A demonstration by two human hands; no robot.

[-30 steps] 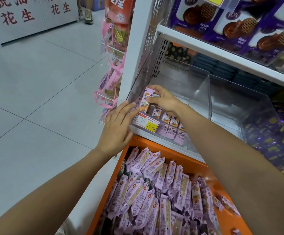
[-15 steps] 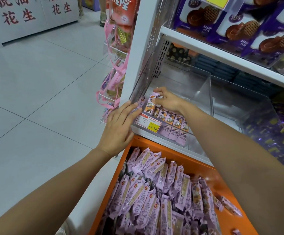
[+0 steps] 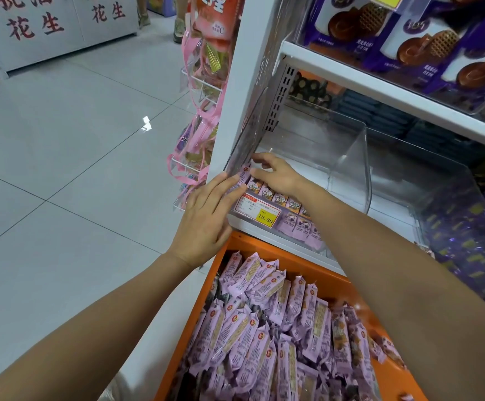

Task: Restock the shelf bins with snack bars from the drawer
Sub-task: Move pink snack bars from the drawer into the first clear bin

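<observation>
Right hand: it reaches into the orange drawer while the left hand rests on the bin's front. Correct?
No. The head view shows the right hand in the bin, on its bars, not in the drawer. The left hand does rest on the bin's front.

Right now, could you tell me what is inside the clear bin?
Purple snack bars line its front; the right hand covers the leftmost ones, hiding their count.

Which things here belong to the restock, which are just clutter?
Job: left hand, right hand, clear plastic shelf bin, pink-wrapped snack bars in it, orange drawer holding more.
Lying about: purple waffle-biscuit boxes, purple-and-yellow wrapped sweets, pink hanging packets, yellow price tag.
</observation>
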